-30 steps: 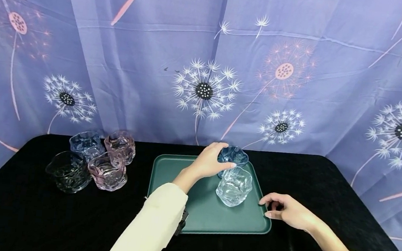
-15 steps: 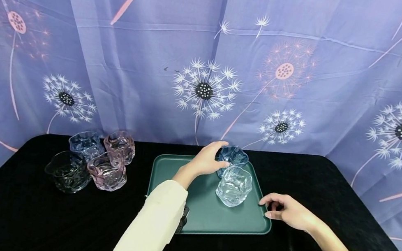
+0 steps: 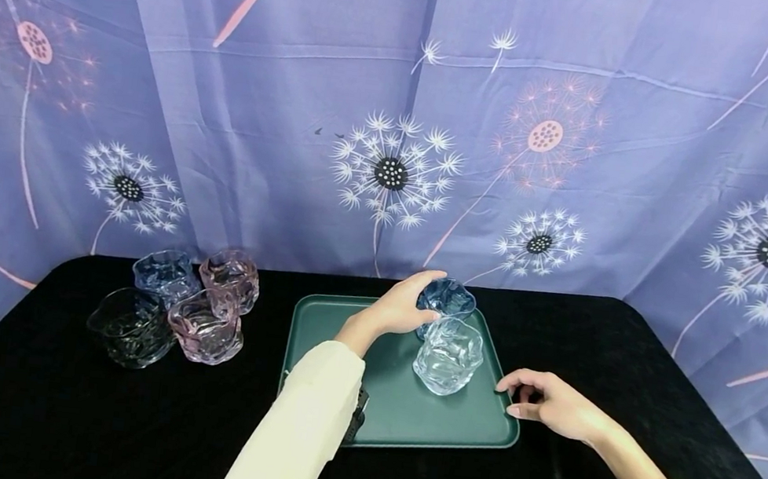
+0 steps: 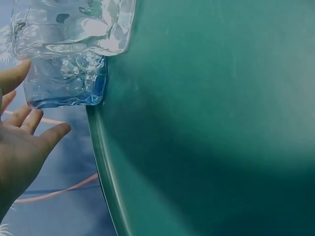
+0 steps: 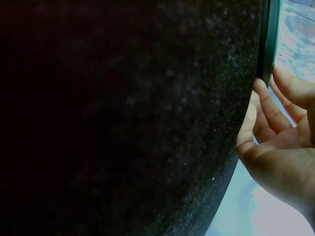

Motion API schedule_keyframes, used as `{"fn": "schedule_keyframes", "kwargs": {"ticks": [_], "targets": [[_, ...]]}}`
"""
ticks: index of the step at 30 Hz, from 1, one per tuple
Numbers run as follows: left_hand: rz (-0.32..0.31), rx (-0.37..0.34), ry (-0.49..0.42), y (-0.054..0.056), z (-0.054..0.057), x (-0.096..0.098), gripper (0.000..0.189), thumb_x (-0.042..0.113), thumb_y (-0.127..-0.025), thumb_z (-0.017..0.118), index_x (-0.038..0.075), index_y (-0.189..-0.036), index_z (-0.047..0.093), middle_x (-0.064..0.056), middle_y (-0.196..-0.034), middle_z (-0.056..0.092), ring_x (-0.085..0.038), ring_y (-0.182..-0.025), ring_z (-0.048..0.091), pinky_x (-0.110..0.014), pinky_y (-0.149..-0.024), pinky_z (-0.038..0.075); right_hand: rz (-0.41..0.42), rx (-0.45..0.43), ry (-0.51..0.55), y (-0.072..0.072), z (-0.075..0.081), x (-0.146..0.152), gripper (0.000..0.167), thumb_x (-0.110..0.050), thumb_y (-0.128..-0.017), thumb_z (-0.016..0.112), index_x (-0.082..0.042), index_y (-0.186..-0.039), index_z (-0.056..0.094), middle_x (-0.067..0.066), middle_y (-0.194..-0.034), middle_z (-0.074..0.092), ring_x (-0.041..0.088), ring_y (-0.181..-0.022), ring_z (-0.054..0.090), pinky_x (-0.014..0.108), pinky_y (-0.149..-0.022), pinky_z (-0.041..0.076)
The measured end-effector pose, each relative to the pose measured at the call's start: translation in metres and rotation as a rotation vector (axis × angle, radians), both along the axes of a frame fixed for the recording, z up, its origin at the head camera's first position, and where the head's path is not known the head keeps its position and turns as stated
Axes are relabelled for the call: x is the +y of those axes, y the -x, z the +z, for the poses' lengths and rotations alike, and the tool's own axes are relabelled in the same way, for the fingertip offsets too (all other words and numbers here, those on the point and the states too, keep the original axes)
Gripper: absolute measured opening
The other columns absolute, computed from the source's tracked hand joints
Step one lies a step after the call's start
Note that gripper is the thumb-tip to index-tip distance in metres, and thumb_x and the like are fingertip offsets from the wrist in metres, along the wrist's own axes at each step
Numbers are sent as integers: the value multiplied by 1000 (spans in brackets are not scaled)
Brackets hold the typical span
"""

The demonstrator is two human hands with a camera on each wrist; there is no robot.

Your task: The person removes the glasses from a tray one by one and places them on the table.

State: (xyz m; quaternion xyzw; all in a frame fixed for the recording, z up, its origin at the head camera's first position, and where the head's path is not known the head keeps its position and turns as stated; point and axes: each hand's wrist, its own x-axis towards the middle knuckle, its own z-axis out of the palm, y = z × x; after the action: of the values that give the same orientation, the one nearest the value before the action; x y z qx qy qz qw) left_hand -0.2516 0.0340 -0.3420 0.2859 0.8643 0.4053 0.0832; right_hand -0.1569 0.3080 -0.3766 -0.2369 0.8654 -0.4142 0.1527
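Observation:
A blue glass [image 3: 450, 298] stands at the back right of the green tray [image 3: 399, 423], partly behind a clear glass [image 3: 449, 357]. My left hand [image 3: 399, 306] is at the blue glass's left side, its fingers spread. In the left wrist view, the thumb [image 4: 15, 77] is right at the glass's side while the other fingers [image 4: 30, 120] show a gap from it. At the tray's right edge, my right hand [image 3: 553, 403] pinches the rim between thumb and fingers. The right wrist view shows fingertips on both sides of the tray rim [image 5: 269, 44].
On the left of the black-covered table [image 3: 38, 405] stand a blue glass [image 3: 165, 278], a dark grey glass [image 3: 132, 329] and two pink glasses, one behind [image 3: 232, 277] and one in front [image 3: 204, 334]. A dandelion-patterned curtain [image 3: 281, 141] hangs along the table's back edge.
My left thumb has drawn back to the left from the blue glass, and the fingers have opened wider. Both glasses on the tray and my right hand have stayed in place.

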Motion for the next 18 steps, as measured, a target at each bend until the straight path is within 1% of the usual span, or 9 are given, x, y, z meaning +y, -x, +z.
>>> {"fn": "schedule_keyframes", "kwargs": {"ticks": [2,5,10,18], "targets": [[3,-9,8,-1,2,0,60,12,-89,60,13,-142,32,-4,-144,33,-20,-132,29,-36,-104,27,6,5,2,0,0,0,25,-6,-84,62,3,-107,58,7,-78,51,8,-67,47,23,-56,42],[6,1,16,-1,2,0,59,13,-88,60,12,-141,33,-5,-143,33,-20,-131,29,-36,-104,27,9,5,8,0,0,0,25,-6,-84,62,3,-107,58,6,-78,51,8,-67,47,23,-55,42],[13,21,15,1,1,0,59,15,-87,62,10,-140,35,-7,-142,34,-21,-130,30,-36,-104,28,13,4,25,0,1,0,25,-6,-85,62,4,-107,57,6,-77,51,8,-67,47,22,-55,42],[37,37,-25,3,-3,1,65,18,-83,68,9,-139,37,-11,-134,39,-23,-120,42,-34,-98,35,13,13,20,0,-1,0,25,-7,-84,63,4,-107,58,5,-76,50,7,-66,46,22,-55,42]]}}
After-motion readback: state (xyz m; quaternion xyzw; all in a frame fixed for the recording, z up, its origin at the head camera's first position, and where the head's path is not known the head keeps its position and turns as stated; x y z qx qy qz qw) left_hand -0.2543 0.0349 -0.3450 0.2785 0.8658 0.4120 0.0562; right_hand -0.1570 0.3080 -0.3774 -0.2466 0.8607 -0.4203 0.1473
